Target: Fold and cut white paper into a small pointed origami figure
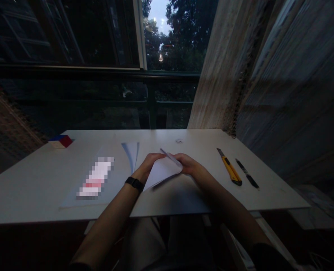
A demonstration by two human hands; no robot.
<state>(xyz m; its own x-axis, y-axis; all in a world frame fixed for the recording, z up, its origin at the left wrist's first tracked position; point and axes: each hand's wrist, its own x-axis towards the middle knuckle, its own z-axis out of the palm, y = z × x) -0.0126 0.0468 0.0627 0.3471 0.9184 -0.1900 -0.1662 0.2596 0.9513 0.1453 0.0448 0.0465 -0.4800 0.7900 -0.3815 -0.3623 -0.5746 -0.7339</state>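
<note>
A folded sheet of white paper [163, 170] is lifted at an angle above the white table [37, 180], held between both hands. My left hand [149, 162], with a black band on the wrist, pinches its left edge. My right hand [191, 166] grips its right edge, fingers curled round the fold. A flat white sheet [180, 195] lies under the hands near the table's front edge.
A yellow utility knife [230, 168] and a black pen [247, 174] lie to the right. A paper with a blurred patch [96, 177] and a folded white paper [131, 154] lie to the left. A coloured cube [61, 141] sits far left. Curtains hang right; a dark window is behind.
</note>
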